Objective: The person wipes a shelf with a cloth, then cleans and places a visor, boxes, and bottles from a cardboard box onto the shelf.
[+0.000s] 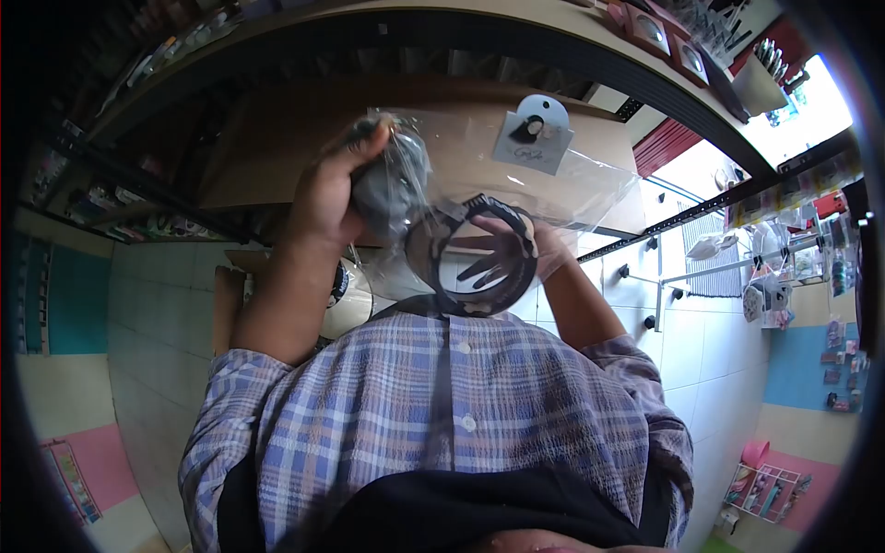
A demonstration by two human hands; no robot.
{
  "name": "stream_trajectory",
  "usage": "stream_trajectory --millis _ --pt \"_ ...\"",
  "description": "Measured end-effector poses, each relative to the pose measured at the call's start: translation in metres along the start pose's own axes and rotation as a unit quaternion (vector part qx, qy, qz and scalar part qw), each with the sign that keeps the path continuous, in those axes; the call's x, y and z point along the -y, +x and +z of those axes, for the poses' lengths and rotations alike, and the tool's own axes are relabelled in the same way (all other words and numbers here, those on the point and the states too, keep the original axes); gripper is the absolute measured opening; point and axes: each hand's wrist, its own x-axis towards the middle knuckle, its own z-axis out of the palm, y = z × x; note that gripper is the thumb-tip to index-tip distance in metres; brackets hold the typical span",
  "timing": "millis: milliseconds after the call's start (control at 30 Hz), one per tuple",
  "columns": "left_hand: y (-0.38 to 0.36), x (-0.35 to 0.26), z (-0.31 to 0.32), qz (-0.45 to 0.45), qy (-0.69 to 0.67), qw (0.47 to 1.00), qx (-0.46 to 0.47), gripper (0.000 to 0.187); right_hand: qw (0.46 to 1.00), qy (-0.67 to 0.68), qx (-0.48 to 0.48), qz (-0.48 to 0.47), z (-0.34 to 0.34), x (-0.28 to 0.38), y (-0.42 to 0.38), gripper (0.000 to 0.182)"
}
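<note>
My left hand (323, 189) is closed around a grey rounded bundle (383, 189) wrapped in clear plastic; what the bundle is I cannot make out. To its right spreads a clear plastic bag (590, 189). A dark ring-shaped band (452, 295) with beige patches shows at the bag's lower part. Behind the ring is my right hand (498, 249), its fingers stretched apart and seen through the opening. A small white hang card (535, 143) with dark print and a rounded top shows at the bag's upper part.
A wooden shelf board (277, 138) in a black metal frame lies ahead. An upper shelf (442, 14) carries goods, with palettes (650, 32) at right. An open cardboard box (226, 309) stands at lower left. Metal racks (659, 286) and hanging packets (770, 300) are at right.
</note>
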Motion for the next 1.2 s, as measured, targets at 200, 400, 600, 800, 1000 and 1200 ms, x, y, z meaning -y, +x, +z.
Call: stream_trajectory --millis 200,400,600,800,1000,1200 --pt "0.024 -0.008 -0.021 -0.046 -0.025 0.995 -0.080 0.026 0.913 0.006 0.345 0.218 0.001 0.021 0.036 0.081" --pt "0.039 0.016 -0.045 -0.071 -0.058 0.985 -0.143 0.027 0.961 0.036 0.224 0.161 0.017 -0.013 0.045 0.096" --pt "0.035 0.029 -0.075 -0.102 -0.048 0.977 -0.183 0.033 0.979 0.068 0.183 0.062 0.019 -0.040 0.052 0.109" --pt "0.012 0.024 -0.070 0.277 0.082 0.900 -0.327 0.032 0.984 -0.003 0.145 -0.105 0.025 -0.047 0.050 0.078" --pt "-0.005 0.068 -0.015 0.254 0.671 0.696 0.034 0.038 0.998 0.042 0.007 -0.053 0.001 -0.047 0.059 0.095" --pt "-0.025 0.063 0.022 0.142 0.589 0.761 0.233 0.046 0.996 0.056 0.054 -0.043 -0.015 -0.036 0.039 0.100"
